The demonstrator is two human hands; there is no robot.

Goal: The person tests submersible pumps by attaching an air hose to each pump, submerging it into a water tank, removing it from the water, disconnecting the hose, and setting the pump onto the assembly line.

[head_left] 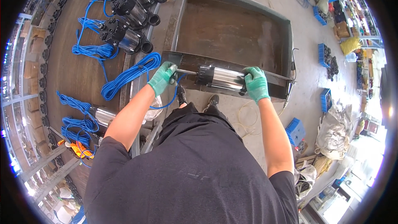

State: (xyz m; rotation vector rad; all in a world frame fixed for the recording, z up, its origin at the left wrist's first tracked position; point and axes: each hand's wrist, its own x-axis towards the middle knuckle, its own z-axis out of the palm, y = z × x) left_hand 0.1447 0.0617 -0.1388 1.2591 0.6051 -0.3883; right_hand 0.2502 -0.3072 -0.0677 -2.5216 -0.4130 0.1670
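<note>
A silver cylindrical pump motor with black ends lies on its side over the near edge of the metal tray. From its left end a thin metal shaft sticks out, and my green-gloved left hand is closed around the tip of it. My right hand, gloved the same way, wraps the motor's black right end. A coiled blue cable lies just left of my left hand. One blue strand runs below that hand towards the motor; where it joins is hidden.
The rusty metal tray has raised walls ahead of me. Several assembled pumps with blue cable coils stand on the conveyor at the left. Another silver motor lies there, nearer me. Blue bins sit on the floor at right.
</note>
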